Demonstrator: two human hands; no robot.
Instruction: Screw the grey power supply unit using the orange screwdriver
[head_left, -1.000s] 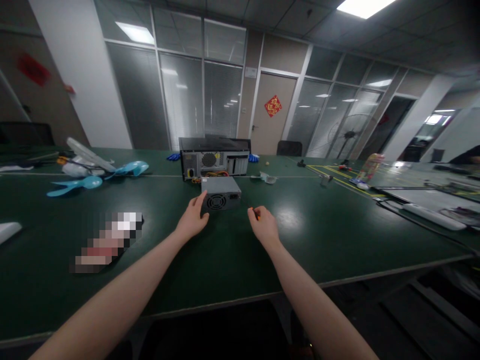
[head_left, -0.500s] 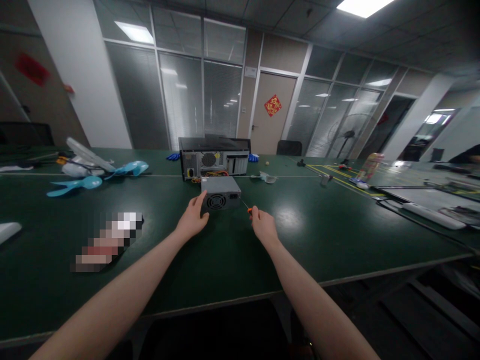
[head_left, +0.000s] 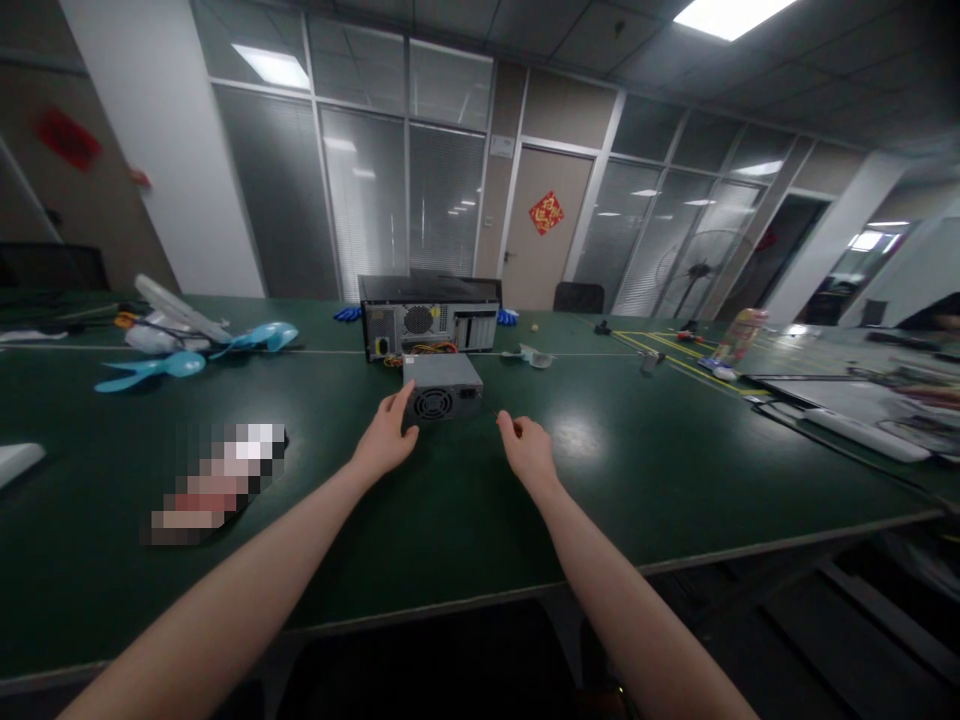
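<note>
A grey computer power supply (head_left: 442, 376) with a round fan grille sits on the green table. My left hand (head_left: 385, 435) holds its left front corner, fingers against the side and thumb in front. To the right of it, my right hand (head_left: 527, 447) is closed around a small screwdriver (head_left: 498, 416) with an orange handle. Only a bit of the handle shows past the fingers, and the thin shaft is hard to make out. Whether its tip touches the power supply I cannot tell. Right behind stands a black computer case (head_left: 427, 320) with coloured cables at its lower edge.
Light blue fan blades (head_left: 154, 370) and white fan parts (head_left: 176, 325) lie at the left. A pixelated object (head_left: 221, 485) lies nearer on the left. Blue gloves (head_left: 508, 317) show beside the case. A white power strip (head_left: 862, 432) and a plastic bottle (head_left: 739, 340) are at the right.
My right fingers have turned slightly around the screwdriver, and less of its orange handle and shaft shows. The left hand and the power supply have stayed put.
</note>
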